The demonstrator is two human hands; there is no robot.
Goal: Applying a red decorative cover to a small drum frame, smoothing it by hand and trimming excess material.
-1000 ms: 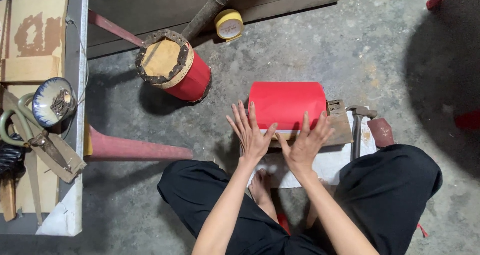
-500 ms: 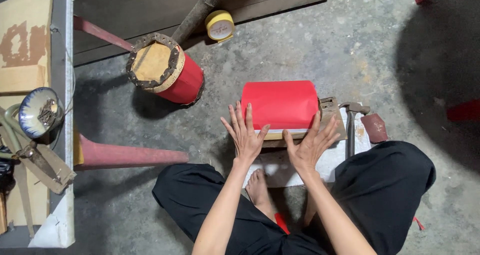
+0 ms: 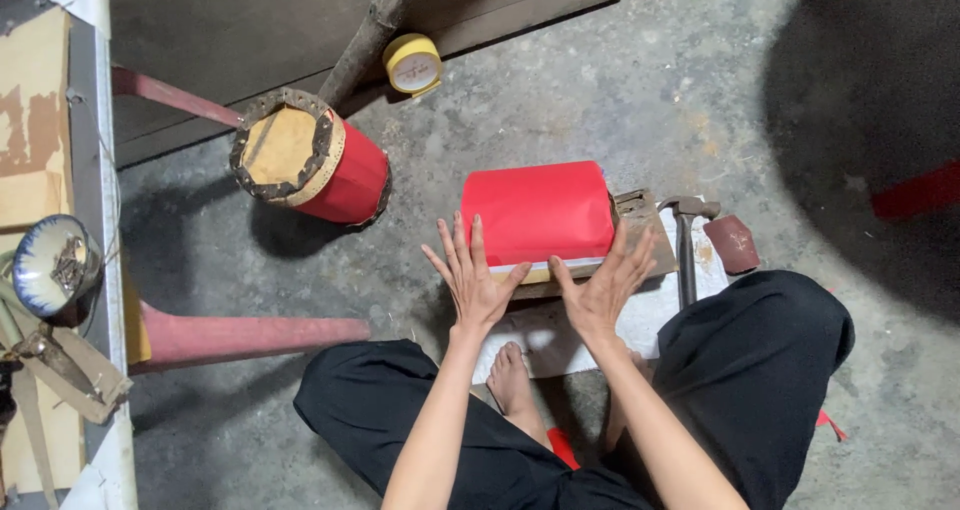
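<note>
A person sits cross-legged on a concrete floor (image 3: pixel 560 90), one bare foot (image 3: pixel 512 380) showing between black trouser legs. Both hands are flat with fingers spread, clamped on nothing: the left hand (image 3: pixel 470 275) and right hand (image 3: pixel 600 288) press side by side, slightly apart, on the near edge of a red paper-wrapped roll (image 3: pixel 538 213). The roll lies on its side on a wooden board (image 3: pixel 645 225), its long axis running left to right across the view, with a pale strip showing along its near edge. White sheets (image 3: pixel 540 335) lie under the board. Just right of the board rests a hammer (image 3: pixel 686 245), its head pointing away, beside a small dark red block (image 3: pixel 732 243). Farther left stands a red drum-shaped cylinder (image 3: pixel 312 160) with a tan top, and beyond it a yellow tape roll (image 3: pixel 413 64) by a wooden beam.
</note>
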